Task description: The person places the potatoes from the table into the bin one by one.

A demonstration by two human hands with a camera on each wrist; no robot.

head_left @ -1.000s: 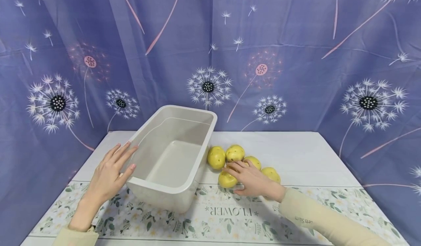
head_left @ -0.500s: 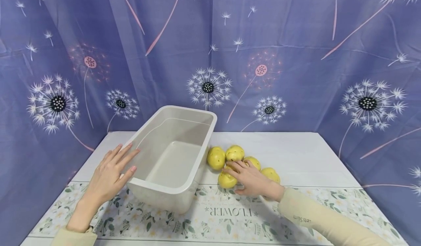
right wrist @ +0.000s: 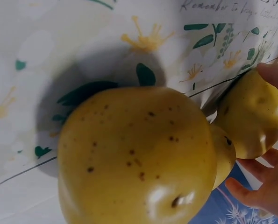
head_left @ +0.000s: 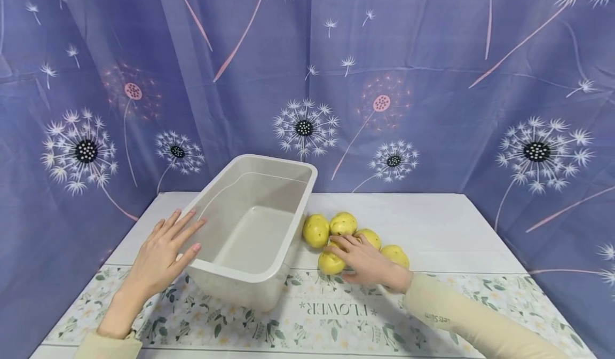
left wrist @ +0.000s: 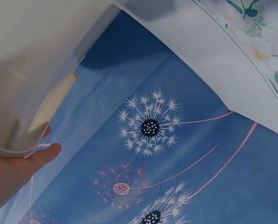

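Note:
On the left of the table, a deep light-grey plastic bin [head_left: 261, 276] stands at a slant, its inside bare. My left hand [head_left: 156, 257] rests at its left rim near the front corner, fingers spread and fairly straight. The left wrist view shows fingers [left wrist: 46, 156] at the bin's edge. Right of the bin sits a cluster of several yellow potatoes with dark eyes. My right hand [head_left: 367, 260] curls over the nearest potato [head_left: 330, 263]. In the right wrist view, thumb and fingers lie around that potato [right wrist: 251, 114], while another potato [right wrist: 134, 154] fills the foreground.
Two potatoes [head_left: 315, 230] [head_left: 343, 223] lie close by the bin's right wall, and another potato [head_left: 395, 256] sits beside my right wrist. A white cloth with a floral band [head_left: 336, 327] covers the table. Blue dandelion-print curtains [head_left: 307, 81] enclose the back and sides.
My left hand's fingertips have shifted very slightly right and down along the rim. The right hand keeps its place on the potato, and the bin stays put.

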